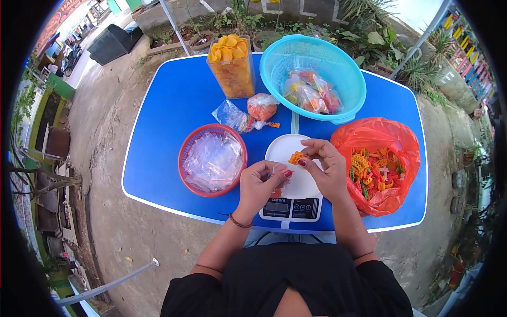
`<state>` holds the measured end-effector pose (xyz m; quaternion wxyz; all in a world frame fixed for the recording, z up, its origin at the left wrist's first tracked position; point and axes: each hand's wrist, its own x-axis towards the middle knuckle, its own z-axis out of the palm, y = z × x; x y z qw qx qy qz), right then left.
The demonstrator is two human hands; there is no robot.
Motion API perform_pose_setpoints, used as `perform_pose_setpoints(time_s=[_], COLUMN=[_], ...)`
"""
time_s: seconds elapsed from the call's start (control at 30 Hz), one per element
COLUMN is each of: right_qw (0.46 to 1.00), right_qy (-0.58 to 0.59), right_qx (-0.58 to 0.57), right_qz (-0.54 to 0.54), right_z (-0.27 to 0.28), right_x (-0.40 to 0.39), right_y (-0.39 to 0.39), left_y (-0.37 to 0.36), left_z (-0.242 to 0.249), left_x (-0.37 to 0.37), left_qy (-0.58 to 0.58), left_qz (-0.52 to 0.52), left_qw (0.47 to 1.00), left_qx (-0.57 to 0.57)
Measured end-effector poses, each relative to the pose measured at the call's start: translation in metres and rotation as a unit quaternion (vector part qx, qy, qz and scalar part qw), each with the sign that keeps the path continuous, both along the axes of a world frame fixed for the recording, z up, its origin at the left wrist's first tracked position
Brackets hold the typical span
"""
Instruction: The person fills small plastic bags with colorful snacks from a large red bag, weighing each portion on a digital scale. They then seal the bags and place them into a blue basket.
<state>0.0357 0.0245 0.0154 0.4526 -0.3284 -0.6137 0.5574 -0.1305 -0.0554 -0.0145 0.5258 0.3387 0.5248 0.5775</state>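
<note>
My left hand (261,185) is closed on a small clear plastic bag (280,188), with something reddish showing low in it. Beside it, my right hand (328,168) pinches an orange snack piece (297,157) between thumb and fingers, close to the bag and apart from it. Both hands are over the white round plate of a kitchen scale (285,143). A red plastic bag (406,179) stands open at my right, full of colourful crinkled snacks (376,171). To my left, a red basket (185,171) holds many flat clear bags (214,158).
On the blue table (158,121), a clear container (232,79) of yellow chips stands at the back. Near it lie a tied bag of orange-pink food (262,107) and a crumpled clear bag (228,114). A turquoise basket (274,68) at back right holds several filled packets (315,95).
</note>
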Motion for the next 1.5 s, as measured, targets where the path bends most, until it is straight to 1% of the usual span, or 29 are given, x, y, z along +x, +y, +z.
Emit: perform_pose_setpoints(time_s=[0.1,0.2,0.3,0.37,0.4,0.47,0.57,0.6,0.67,0.7,0.77,0.83,0.87,0.9,0.97,1.07,1.13,1.17,1.2,1.23,1.27,1.37,1.43,1.5], right_qw=[0.994,0.977,0.987,0.975,0.968,0.955,0.942,0.938,0.985,0.997,0.967,0.902,0.889,0.888,0.886,0.925,0.946,0.955,0.983,0.998,0.999,0.999,0.999,0.996], right_qy=[-0.069,-0.121,-0.116,-0.127,-0.132,-0.159,-0.171,-0.17,-0.079,-0.033,-0.197,-0.351,-0.371,-0.375,-0.382,-0.339,-0.291,-0.267,-0.168,-0.066,0.037,0.027,-0.012,-0.051], right_qx=[0.08,0.169,0.112,0.175,0.206,0.241,0.278,0.289,0.149,0.074,0.162,0.251,0.268,0.265,0.262,0.169,0.141,0.126,0.075,0.023,-0.031,0.0,0.023,0.045], right_qz=[0.024,0.053,0.024,0.044,0.054,0.067,0.082,0.087,0.025,-0.007,-0.004,0.004,-0.005,-0.007,-0.009,0.037,0.027,0.022,0.014,0.005,-0.003,0.017,0.044,0.062], right_z=[-0.001,0.001,0.001,-0.003,-0.004,0.0,0.001,0.0,-0.002,-0.004,-0.014,-0.024,-0.026,-0.029,-0.034,-0.025,-0.008,-0.003,-0.004,-0.007,-0.009,-0.006,-0.002,0.003], right_x=[0.005,0.01,0.013,0.014,0.015,0.017,0.022,0.023,0.02,0.02,0.028,0.034,0.033,0.032,0.031,0.031,0.029,0.028,0.024,0.02,0.017,0.019,0.021,0.022], right_y=[0.004,0.01,0.008,0.012,0.014,0.01,0.008,0.01,0.008,0.006,0.003,0.002,0.0,-0.002,0.0,0.003,0.003,0.002,0.0,-0.003,-0.005,-0.003,0.001,0.003], left_y=[0.002,0.004,0.005,0.006,0.007,0.008,0.005,0.006,0.006,0.004,0.004,0.005,0.006,0.005,0.004,0.003,0.0,-0.001,-0.001,-0.002,-0.002,-0.001,-0.001,0.0], left_z=[0.007,0.01,0.017,0.014,0.011,0.006,0.014,0.009,-0.007,-0.006,-0.003,-0.004,-0.001,0.001,0.002,0.004,0.006,0.007,0.008,0.009,0.007,0.007,0.014,0.015], left_x=[0.005,0.004,0.004,0.006,0.009,0.014,0.017,0.018,0.021,0.021,0.02,0.017,0.016,0.015,0.014,0.015,0.012,0.013,0.014,0.013,0.013,0.011,0.01,0.009], left_qy=[0.007,-0.001,0.002,0.022,0.01,-0.013,-0.017,-0.027,-0.049,-0.108,-0.223,-0.276,-0.297,-0.318,-0.282,-0.193,-0.121,-0.112,-0.104,-0.094,-0.076,-0.03,-0.013,-0.028], left_qz=[-0.009,-0.034,-0.066,-0.076,-0.07,-0.059,-0.075,-0.073,-0.069,-0.043,0.012,0.014,0.014,0.014,0.005,0.004,-0.012,-0.013,-0.013,-0.013,-0.02,-0.042,-0.057,-0.068], left_qw=[1.0,0.999,0.998,0.997,0.997,0.998,0.997,0.997,0.995,0.993,0.975,0.961,0.954,0.948,0.959,0.981,0.992,0.993,0.994,0.995,0.997,0.999,0.998,0.997], left_qx=[0.001,-0.007,-0.025,-0.024,-0.008,0.025,-0.016,0.012,0.06,0.036,-0.016,-0.019,-0.02,-0.021,-0.021,-0.024,-0.035,-0.023,-0.01,0.002,0.008,0.016,0.0,0.008])
